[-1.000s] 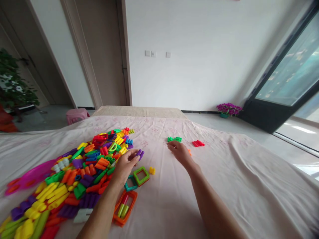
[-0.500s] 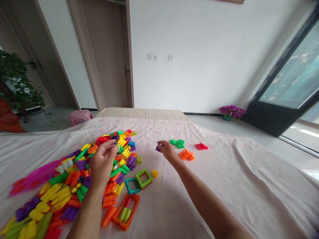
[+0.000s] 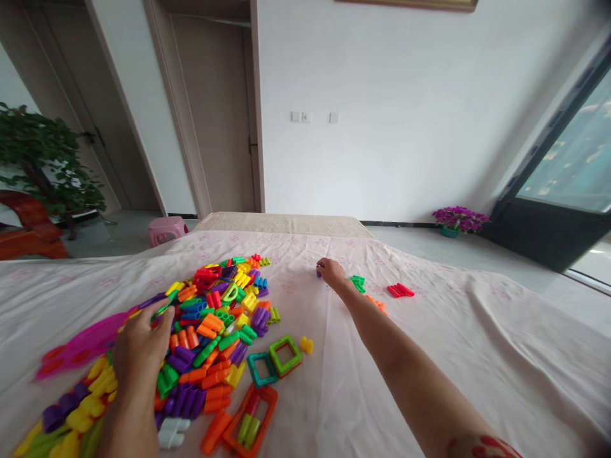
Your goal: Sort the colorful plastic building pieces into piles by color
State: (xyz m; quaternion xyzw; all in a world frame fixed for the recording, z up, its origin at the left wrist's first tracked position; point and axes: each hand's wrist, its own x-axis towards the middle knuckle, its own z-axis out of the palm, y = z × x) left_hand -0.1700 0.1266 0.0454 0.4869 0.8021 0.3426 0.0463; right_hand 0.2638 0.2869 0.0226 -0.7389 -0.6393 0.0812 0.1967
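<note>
Many plastic building pieces in a large pile (image 3: 210, 327) cover the left part of the cloth. Over the pile's left side is my left hand (image 3: 142, 334), its fingers closed round a green piece (image 3: 167, 303). Farther off, right of the pile, my right hand (image 3: 331, 272) pinches a small purple piece (image 3: 319, 271) at the cloth. Just right of that hand lie green pieces (image 3: 358, 283), partly behind my forearm, and orange pieces (image 3: 377, 303). Red pieces (image 3: 400, 291) sit farther right.
Square frames, one teal (image 3: 261, 369) and one lime (image 3: 285, 355), lie beside a yellow piece (image 3: 306, 345). An orange rectangular frame (image 3: 251, 421) is nearer. A magenta plastic item (image 3: 86, 343) lies left. Beyond the bed stands a pink stool (image 3: 167, 230).
My left hand has moved left across the pile and now holds a green piece. My right hand has shifted slightly away with the purple piece. The view has turned a little left.
</note>
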